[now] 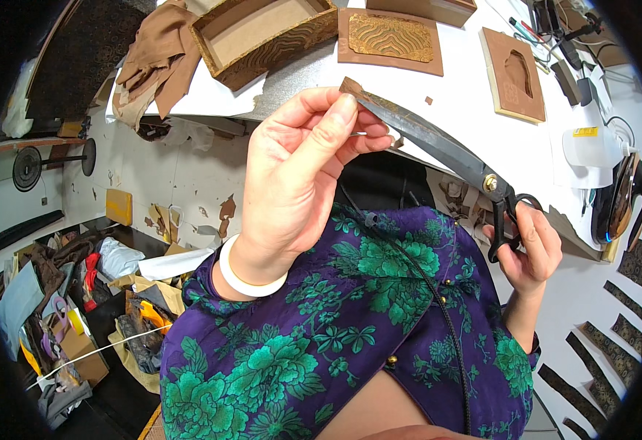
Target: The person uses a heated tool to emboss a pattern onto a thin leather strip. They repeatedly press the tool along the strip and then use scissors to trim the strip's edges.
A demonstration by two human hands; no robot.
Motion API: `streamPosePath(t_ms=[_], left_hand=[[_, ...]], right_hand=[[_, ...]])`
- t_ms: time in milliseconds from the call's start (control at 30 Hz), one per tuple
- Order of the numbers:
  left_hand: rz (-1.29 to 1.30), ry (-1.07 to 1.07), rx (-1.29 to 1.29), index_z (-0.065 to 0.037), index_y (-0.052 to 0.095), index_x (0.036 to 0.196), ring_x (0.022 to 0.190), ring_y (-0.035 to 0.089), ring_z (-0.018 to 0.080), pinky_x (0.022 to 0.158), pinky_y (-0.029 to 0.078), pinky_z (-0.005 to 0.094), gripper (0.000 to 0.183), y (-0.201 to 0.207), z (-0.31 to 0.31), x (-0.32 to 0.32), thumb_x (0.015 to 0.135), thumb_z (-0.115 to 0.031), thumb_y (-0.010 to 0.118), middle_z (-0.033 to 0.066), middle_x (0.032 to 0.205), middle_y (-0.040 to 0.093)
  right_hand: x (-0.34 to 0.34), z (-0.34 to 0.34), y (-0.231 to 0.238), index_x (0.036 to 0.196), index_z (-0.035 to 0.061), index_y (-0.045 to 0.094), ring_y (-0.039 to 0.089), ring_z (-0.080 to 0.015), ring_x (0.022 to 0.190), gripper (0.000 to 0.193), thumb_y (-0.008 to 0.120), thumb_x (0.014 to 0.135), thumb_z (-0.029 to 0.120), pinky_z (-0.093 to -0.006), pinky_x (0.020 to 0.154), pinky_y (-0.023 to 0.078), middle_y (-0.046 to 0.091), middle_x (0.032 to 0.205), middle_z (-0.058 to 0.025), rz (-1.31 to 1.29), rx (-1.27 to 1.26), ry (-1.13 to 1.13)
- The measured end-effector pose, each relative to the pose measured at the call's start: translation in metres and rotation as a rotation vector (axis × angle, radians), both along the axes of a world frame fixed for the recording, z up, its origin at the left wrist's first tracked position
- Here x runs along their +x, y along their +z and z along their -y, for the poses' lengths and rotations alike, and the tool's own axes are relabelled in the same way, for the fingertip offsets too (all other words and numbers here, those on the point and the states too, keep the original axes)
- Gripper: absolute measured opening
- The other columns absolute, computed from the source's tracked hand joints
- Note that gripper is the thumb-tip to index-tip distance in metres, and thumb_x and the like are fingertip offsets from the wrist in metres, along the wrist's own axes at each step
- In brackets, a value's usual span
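My left hand [284,172] is raised in the middle, a white bangle on its wrist. Its thumb and index finger pinch a small brown scrap of cloth or leather [351,85]. My right hand [532,253] grips the handles of large black scissors [453,150] at the right. Their long blades point up and left, and the tips reach the scrap beside my left fingertips. The blades look closed or nearly so. A thin silvery piece [358,134] shows by my lower left fingers; its kind cannot be made out.
On the white table stand a gold-patterned open box [277,48], crumpled brown cloth [161,62], a brown panel with a gold plate [389,38], a brown board with a recess [514,77] and a white bottle [592,150]. Scraps [79,315] heap at lower left; patterned strips [592,367] lie right.
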State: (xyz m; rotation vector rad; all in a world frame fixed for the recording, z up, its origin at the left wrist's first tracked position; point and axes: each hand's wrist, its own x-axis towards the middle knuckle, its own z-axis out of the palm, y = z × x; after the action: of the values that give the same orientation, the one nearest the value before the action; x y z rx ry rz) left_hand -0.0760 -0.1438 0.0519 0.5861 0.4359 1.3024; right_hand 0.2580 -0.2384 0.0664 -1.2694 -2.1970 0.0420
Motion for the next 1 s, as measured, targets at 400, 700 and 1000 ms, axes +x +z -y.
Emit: streamPosePath(t_ms=[400, 700, 1000], left_hand=[[-0.03, 0.02, -0.014, 0.003, 0.073, 0.124, 0.1, 0.079, 0.0235, 0.097, 0.065, 0.041, 0.019, 0.0035, 0.0003, 0.0026, 0.113, -0.013, 0.069, 0.0153, 0.11, 0.08], [-0.117, 0.113, 0.031, 0.005, 0.074, 0.12, 0.097, 0.08, 0.0235, 0.094, 0.067, 0.0403, 0.019, 0.0067, 0.0024, 0.0071, 0.112, -0.011, 0.071, 0.0164, 0.108, 0.081], [-0.2, 0.181, 0.099, 0.007, 0.076, 0.118, 0.095, 0.081, 0.0223, 0.091, 0.068, 0.0389, 0.017, 0.007, 0.0039, 0.0079, 0.11, -0.007, 0.072, 0.0164, 0.104, 0.082]], right_hand=[[0.0039, 0.0019, -0.0032, 0.125, -0.0119, 0.077, 0.08, -0.0322, 0.08, 0.055, 0.086, 0.071, -0.001, -0.0355, 0.07, 0.063, 0.079, 0.096, -0.0216, -0.013, -0.024, 0.013], [-0.0012, 0.0014, -0.0032, 0.121, -0.0098, 0.078, 0.079, -0.0275, 0.076, 0.052, 0.095, 0.074, 0.007, -0.0333, 0.067, 0.061, 0.079, 0.092, -0.0189, -0.081, -0.012, -0.024], [0.0002, -0.0007, 0.0023, 0.117, -0.0102, 0.078, 0.079, -0.0299, 0.077, 0.053, 0.098, 0.072, 0.009, -0.0344, 0.068, 0.062, 0.079, 0.092, -0.0198, -0.029, 0.015, -0.01]])
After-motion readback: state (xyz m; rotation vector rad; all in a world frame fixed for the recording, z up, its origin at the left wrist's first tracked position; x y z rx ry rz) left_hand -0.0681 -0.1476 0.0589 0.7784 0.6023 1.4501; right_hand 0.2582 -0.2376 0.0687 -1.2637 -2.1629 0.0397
